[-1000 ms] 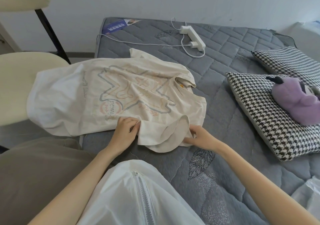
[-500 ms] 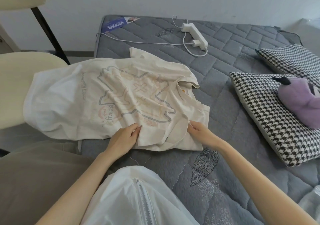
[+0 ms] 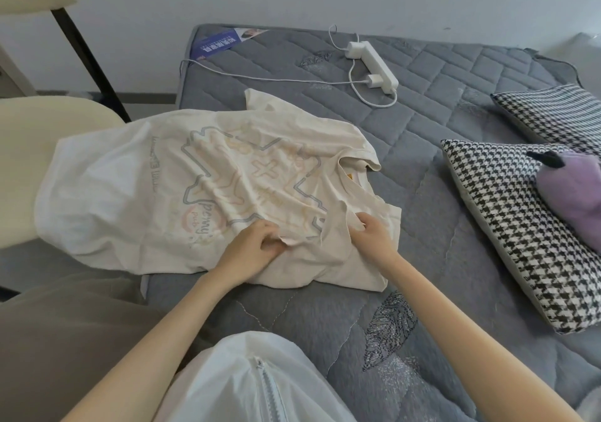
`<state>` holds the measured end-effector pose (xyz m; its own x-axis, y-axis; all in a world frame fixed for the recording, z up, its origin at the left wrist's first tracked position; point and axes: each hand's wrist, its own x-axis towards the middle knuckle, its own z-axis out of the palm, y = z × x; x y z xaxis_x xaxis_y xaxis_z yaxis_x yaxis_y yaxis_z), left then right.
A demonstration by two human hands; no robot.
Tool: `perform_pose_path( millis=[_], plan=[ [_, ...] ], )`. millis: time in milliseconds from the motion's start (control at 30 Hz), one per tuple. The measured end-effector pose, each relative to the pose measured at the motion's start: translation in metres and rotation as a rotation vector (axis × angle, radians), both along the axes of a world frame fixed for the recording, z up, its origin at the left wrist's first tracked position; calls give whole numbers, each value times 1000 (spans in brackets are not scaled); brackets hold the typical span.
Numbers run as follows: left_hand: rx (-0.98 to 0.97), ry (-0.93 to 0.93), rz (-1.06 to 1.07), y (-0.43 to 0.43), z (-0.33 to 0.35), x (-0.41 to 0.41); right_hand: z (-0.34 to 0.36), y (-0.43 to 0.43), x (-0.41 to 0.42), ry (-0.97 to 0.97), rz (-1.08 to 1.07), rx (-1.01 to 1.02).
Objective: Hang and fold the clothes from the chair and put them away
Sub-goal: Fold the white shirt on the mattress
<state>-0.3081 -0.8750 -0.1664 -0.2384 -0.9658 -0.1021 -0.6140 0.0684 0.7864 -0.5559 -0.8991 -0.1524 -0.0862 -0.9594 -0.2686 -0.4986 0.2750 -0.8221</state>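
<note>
cream t-shirt point(image 3: 130, 194), "penny pub" print, pinched by left hand point(image 3: 250, 246), right hand point(image 3: 374, 236)

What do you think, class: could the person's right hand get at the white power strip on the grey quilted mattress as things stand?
Probably yes, once it lets go. The right hand pinches the cream printed T-shirt; the white power strip lies beyond on bare grey quilted mattress, nothing upright between.
</note>
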Motion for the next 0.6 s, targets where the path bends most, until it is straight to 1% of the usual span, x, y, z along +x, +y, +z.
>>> perform_pose_path(
  millis=[67,100,133,167,233,300,367,467,533,600],
  plan=[
    [144,200,262,-11,1,-2,1,-4,2,8,-40,-57],
    [229,270,390,-17,0,-1,1,-6,1,11,-55,-67],
    [285,286,471,-22,-2,1,0,-8,-1,10,-73,-62],
    [307,252,493,-25,-4,2,-2,-9,-3,15,-92,-53],
    [313,194,495,-28,-7,2,-7,-9,-9,65,-111,-29],
    [324,217,513,-25,-6,2,-11,-8,-13,108,-120,28],
    [318,201,507,-18,-3,1,-11,-3,-15,88,-156,74],
    [284,-1,457,-5,1,-3,-8,10,-18,60,-141,55],
    [249,-138,440,2,1,-5,-8,22,-21,93,-107,74],
    [191,-196,392,6,1,-5,-9,34,-24,154,-78,97]
  ],
)
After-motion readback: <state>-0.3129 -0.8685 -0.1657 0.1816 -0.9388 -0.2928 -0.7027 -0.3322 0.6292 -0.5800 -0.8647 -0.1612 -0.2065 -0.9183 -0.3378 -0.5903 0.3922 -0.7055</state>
